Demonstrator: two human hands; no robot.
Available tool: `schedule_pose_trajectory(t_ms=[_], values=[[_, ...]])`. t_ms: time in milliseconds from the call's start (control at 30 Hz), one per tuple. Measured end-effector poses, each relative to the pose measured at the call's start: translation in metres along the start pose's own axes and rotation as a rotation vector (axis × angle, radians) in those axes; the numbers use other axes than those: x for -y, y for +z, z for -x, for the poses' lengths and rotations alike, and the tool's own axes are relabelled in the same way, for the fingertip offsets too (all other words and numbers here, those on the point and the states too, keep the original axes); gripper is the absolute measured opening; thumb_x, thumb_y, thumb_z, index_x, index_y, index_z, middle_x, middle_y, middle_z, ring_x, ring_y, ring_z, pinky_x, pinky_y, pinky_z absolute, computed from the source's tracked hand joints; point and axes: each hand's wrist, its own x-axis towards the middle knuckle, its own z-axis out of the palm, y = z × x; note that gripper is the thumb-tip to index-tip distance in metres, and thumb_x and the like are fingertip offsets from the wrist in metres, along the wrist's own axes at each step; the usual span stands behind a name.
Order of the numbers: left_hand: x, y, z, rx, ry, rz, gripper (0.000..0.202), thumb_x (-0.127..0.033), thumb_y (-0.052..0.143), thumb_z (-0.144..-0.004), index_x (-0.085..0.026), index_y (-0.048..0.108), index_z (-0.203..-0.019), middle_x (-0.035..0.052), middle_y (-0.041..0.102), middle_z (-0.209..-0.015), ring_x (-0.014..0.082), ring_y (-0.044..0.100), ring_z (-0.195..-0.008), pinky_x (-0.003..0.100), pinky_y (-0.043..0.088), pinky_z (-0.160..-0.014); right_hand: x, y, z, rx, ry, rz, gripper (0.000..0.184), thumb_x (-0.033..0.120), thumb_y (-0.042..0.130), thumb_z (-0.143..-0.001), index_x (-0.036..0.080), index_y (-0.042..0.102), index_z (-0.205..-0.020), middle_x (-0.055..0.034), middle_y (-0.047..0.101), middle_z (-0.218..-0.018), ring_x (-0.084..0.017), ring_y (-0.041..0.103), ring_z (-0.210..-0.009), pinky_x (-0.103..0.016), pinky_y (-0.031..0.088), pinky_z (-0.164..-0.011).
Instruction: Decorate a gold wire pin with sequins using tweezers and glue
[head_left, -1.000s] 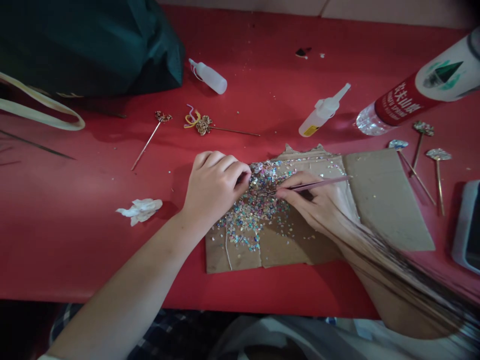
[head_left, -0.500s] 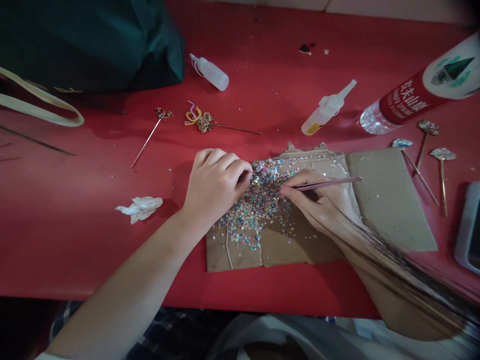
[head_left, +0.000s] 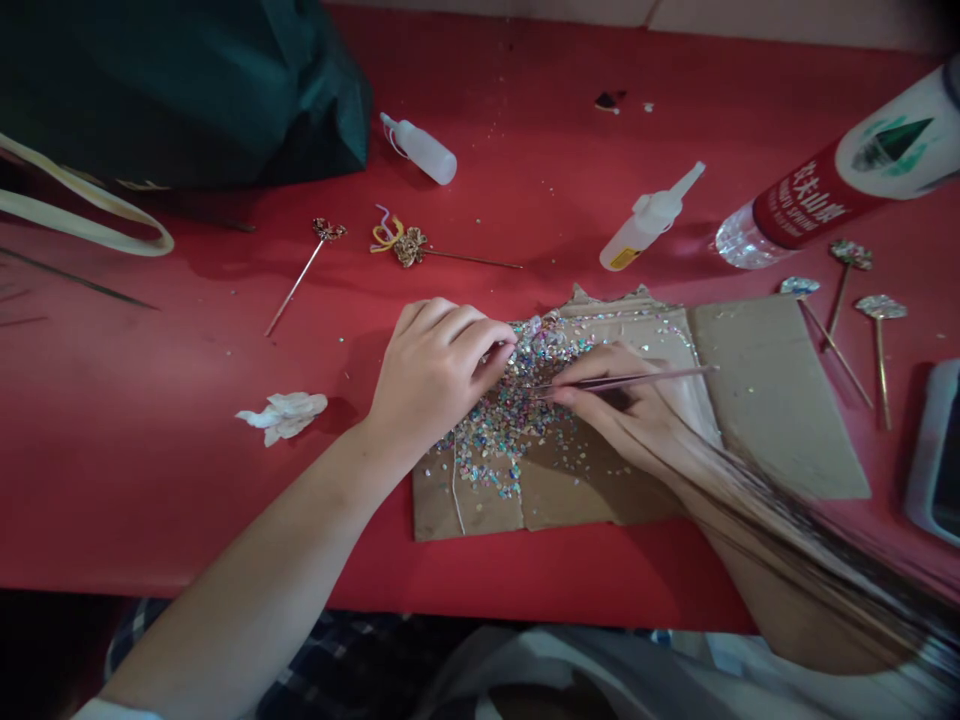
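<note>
Pinching the slim tweezers between thumb and fingers, my right hand is low over the board right now, tips down among the glittering flakes, back end poking out past my knuckles. And on the other side, my left hand is curled at the edge of the spread, thumb drawn in toward the forefinger; whether anything is caught in there I can't tell, the hand itself hides it. These tweezers look light and springy, so I'd judge a soft squeeze partway along the arms is plenty, narrow tips left free; too hard and they could flick something loose. Now the flakes: thin, next to weightless, probably stiff and brittle, likely slick on those shiny faces, so each one seems best nipped by its edge. They lie thick between my hands on the flattened cardboard, thinning toward the near side, close to a white strand. Just beyond the board, a dropper bottle sits on the red table; out to the right, three glittery-headed hairpins rest near the water bottle.
</note>
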Motion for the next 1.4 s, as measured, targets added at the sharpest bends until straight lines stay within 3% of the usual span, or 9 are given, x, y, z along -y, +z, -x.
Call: schedule_pose_trajectory(t_ms=[200,533,700,933,1133,1400], values=[[-0.006,0.0,-0.001,0.008,0.011,0.055,0.007,-0.028,0.056,-0.088,-0.023,0.062,-0.087,-0.0027,0.067,-0.081,0.0159,0.054,-0.08,0.032,0.038,-0.078,0.002,0.0,0.0,0.079,-0.163,0.032,0.007,0.028,0.064,-0.085,0.021,0.066,-0.086,0.0008,0.072,-0.079,-0.014,0.064,-0.075,-0.033,0.043,-0.076],[-0.005,0.0,-0.001,0.03,0.031,0.108,0.009,-0.029,0.057,-0.089,-0.022,0.062,-0.088,-0.0022,0.067,-0.082,0.0155,0.054,-0.081,0.031,0.038,-0.078,0.001,-0.001,0.001,0.077,-0.2,-0.01,0.007,0.027,0.062,-0.086,0.021,0.065,-0.088,0.0005,0.072,-0.082,-0.014,0.064,-0.079,-0.032,0.043,-0.077],[-0.005,0.0,-0.002,0.04,0.014,0.119,0.01,-0.029,0.056,-0.089,-0.022,0.063,-0.089,-0.0017,0.067,-0.082,0.0156,0.054,-0.081,0.031,0.038,-0.079,0.002,-0.002,0.001,0.059,-0.169,-0.034,0.007,0.028,0.062,-0.086,0.023,0.066,-0.089,0.0003,0.072,-0.082,-0.015,0.064,-0.079,-0.034,0.044,-0.079],[-0.003,-0.001,-0.002,0.021,-0.028,0.078,0.007,-0.027,0.055,-0.089,-0.024,0.062,-0.088,-0.0013,0.067,-0.081,0.0166,0.053,-0.081,0.033,0.038,-0.08,0.001,0.001,0.002,-0.031,0.042,0.129,0.016,0.031,0.057,-0.087,0.025,0.067,-0.077,0.0001,0.07,-0.073,-0.017,0.064,-0.069,-0.035,0.047,-0.072],[-0.003,0.0,-0.001,0.038,-0.019,0.056,0.008,-0.027,0.054,-0.089,-0.024,0.061,-0.088,-0.0015,0.066,-0.08,0.0169,0.053,-0.082,0.033,0.037,-0.082,-0.009,0.008,0.003,0.006,0.033,0.161,0.017,0.038,0.058,-0.087,0.026,0.068,-0.08,0.0003,0.071,-0.077,-0.017,0.063,-0.07,-0.036,0.046,-0.074],[-0.002,0.001,-0.002,0.023,-0.025,0.052,0.007,-0.029,0.055,-0.089,-0.024,0.061,-0.088,-0.0025,0.067,-0.081,0.0165,0.053,-0.082,0.033,0.036,-0.082,-0.008,0.007,0.002,0.01,0.01,0.176,0.019,0.037,0.057,-0.088,0.024,0.068,-0.079,0.0003,0.071,-0.074,-0.016,0.062,-0.067,-0.036,0.045,-0.072]])
